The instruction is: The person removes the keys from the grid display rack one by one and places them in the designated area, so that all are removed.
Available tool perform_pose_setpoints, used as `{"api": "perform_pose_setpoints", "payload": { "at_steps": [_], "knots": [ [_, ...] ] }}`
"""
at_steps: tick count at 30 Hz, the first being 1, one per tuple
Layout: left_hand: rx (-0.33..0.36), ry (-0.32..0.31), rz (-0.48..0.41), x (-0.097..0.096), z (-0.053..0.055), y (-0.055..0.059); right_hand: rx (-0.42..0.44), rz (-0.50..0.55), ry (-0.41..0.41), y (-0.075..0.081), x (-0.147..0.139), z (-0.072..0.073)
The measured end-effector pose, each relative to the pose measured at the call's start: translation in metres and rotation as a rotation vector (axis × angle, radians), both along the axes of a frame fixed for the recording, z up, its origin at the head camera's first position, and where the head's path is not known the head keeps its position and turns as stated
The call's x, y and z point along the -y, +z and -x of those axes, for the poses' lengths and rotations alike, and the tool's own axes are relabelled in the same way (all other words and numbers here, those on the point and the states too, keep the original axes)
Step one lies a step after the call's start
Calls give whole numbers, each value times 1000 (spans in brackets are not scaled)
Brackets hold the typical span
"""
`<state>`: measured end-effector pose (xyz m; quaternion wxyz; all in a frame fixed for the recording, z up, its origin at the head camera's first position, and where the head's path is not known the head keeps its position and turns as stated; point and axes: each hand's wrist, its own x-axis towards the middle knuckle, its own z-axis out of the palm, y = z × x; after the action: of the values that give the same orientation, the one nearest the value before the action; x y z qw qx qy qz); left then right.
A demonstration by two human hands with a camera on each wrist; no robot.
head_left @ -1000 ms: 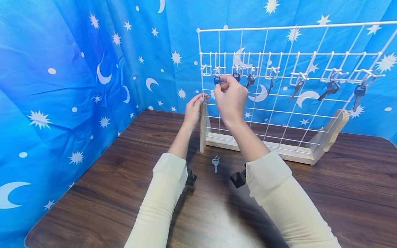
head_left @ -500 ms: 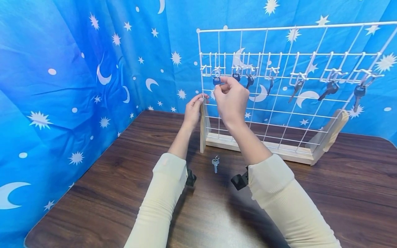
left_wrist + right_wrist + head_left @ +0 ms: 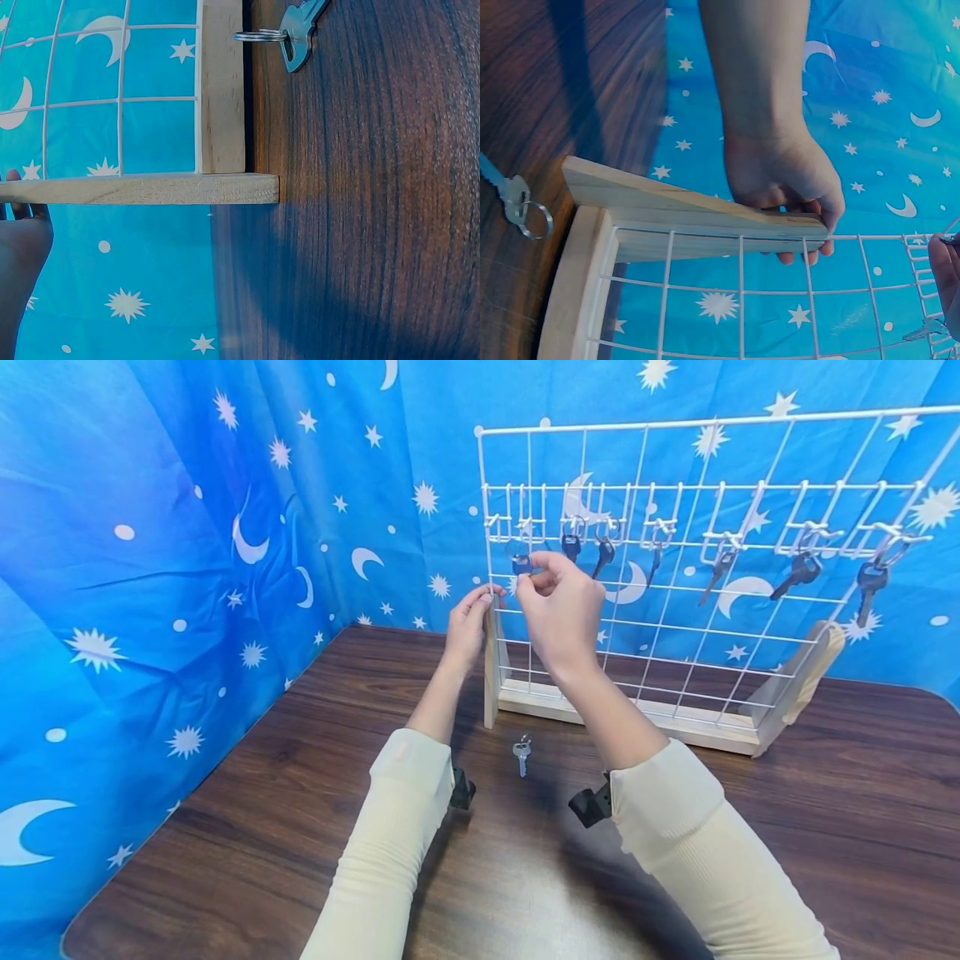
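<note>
Up at the front, the right hand (image 3: 562,614) pinched the dark-headed key (image 3: 521,563) just below the left-end hooks (image 3: 532,522), while the left hand (image 3: 467,628) gripped the wooden upright (image 3: 490,689). A loose pinch could have dropped that key; a snag might have tugged the wire grid (image 3: 645,425). The grip hid much of the key, hook contact was impossible to tell, and the right-wrist view cut the pinching hand off.

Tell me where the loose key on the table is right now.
In the head view, the loose key lies on the tabletop just in front of the left end of the rack, between the two forearms.
</note>
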<state>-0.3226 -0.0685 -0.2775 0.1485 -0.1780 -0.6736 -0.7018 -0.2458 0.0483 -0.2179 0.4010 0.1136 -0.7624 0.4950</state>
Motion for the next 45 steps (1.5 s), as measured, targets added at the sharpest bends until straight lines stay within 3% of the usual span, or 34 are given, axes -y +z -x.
{"api": "perform_pose_setpoints", "payload": {
  "at_steps": [6, 13, 17, 38, 45],
  "knots": [
    [3, 10, -1, 0, 2, -1, 28, -4, 20, -12, -2, -4],
    [1, -10, -22, 2, 25, -18, 145, 50, 64, -25, -8, -10],
    [-13, 23, 2, 1, 27, -21, 208, 87, 116, -34, -11, -12],
    [-7, -2, -2, 1, 28, -22, 548, 68, 212, -80, -41, -26],
    [14, -27, 5, 3, 22, -16, 694, 102, 310, -93, -50, -29]
  ]
}}
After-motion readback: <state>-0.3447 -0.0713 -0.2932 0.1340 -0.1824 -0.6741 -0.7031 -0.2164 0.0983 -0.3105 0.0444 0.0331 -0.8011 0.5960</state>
